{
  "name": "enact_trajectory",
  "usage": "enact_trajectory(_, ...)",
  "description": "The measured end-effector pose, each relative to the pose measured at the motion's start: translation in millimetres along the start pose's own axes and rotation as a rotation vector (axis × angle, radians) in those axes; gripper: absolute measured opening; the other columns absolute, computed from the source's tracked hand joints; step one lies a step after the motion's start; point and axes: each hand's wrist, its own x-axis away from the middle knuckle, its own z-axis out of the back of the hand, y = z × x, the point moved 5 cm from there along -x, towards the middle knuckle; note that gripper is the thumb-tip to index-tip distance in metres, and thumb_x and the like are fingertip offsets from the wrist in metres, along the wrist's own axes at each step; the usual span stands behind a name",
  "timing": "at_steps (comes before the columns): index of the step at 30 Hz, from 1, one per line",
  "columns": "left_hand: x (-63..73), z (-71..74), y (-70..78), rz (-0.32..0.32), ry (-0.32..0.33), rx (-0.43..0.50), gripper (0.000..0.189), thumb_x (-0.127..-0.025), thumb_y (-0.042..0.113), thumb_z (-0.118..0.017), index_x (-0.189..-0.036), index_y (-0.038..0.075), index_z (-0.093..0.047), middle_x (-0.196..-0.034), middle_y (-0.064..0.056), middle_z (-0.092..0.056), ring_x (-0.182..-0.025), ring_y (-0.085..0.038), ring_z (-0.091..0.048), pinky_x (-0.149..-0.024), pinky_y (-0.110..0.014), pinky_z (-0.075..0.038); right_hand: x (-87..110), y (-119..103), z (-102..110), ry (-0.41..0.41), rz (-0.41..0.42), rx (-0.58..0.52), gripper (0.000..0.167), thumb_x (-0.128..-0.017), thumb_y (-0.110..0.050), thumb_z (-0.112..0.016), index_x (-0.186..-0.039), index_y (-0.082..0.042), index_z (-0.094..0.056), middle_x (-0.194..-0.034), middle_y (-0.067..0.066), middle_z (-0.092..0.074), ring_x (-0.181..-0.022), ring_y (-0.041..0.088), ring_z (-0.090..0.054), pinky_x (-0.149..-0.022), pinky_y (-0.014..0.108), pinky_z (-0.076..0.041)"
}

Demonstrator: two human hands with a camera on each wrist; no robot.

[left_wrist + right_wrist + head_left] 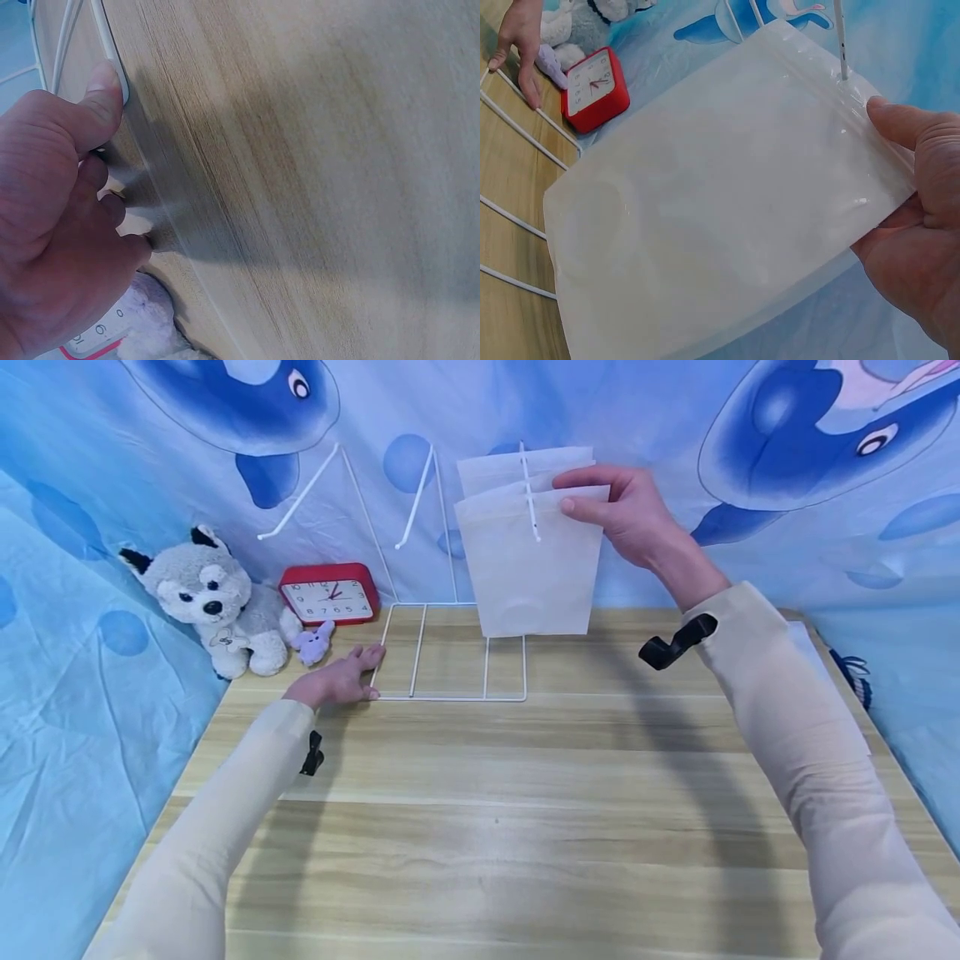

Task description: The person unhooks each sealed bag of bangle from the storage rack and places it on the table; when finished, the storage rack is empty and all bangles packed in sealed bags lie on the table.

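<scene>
Pouch of white colour (540, 577) is in front of a second white pouch (476, 470), both at the rightmost prong (532, 514) of the wire rack (450, 698), as I watch from my distant place. The right hand (628, 518) pinches the front pouch at its upper right edge, with the thumb on the front face and a finger behind it. The prong crosses the upper middle of this pouch; whether it passes through a hole, I cannot tell surely. In the head view, the lower edge of the pouch covers a part of the rack's base. The left hand (341, 679) rests on the left side of this base, its thumb spread apart from the other fingers; in the left wrist view I see the thumb on the corner of the wire. Just beyond this hand I find a small purple toy (313, 645), a red clock (327, 597) and a grey plush dog (258, 618), all on the wooden table (487, 827), and behind them hangs a blue patterned cloth (630, 410)
</scene>
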Motion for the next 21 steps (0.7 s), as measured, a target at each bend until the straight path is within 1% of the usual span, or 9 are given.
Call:
enact_trajectory(5, -0.2, -0.1, 2.1, -0.008, 0.006, -0.005, 0.086, -0.099, 0.018, -0.064, -0.161, 0.008, -0.004, -0.165, -0.019, 0.000, -0.148, -0.045, 0.008, -0.115, -0.063, -0.006, -1.0, 0.5, -2.4, 0.012, -0.013, -0.016, 0.022, -0.088, 0.002, -0.074, -0.108, -0.005, -0.078, -0.121, 0.013, -0.061, -0.094, 0.026, -0.066, -0.078, 0.027, -0.056)
enact_trajectory(11, 0.3, -0.3, 3.3, 0.006, 0.005, -0.004, 0.086, -0.099, 0.018, -0.064, -0.161, 0.009, -0.004, -0.165, -0.019, 0.000, -0.148, -0.044, 0.007, -0.115, -0.063, -0.007, -2.2, 1.4, -5.7, 0.014, -0.006, -0.034, 0.021, -0.087, 0.003, -0.074, -0.106, -0.004, -0.079, -0.118, 0.014, -0.065, -0.094, 0.026, -0.066, -0.078, 0.028, -0.056)
enact_trajectory(21, 1.0, -0.1, 1.6, 0.003, -0.001, 0.001, 0.087, -0.099, 0.017, -0.064, -0.161, 0.009, -0.004, -0.165, -0.019, 0.000, -0.148, -0.045, 0.008, -0.115, -0.064, -0.007, -1.7, 1.4, -8.2, 0.029, -0.004, -0.064, 0.018, -0.087, 0.004, -0.073, -0.103, -0.003, -0.079, -0.117, 0.015, -0.066, -0.091, 0.026, -0.068, -0.078, 0.030, -0.057)
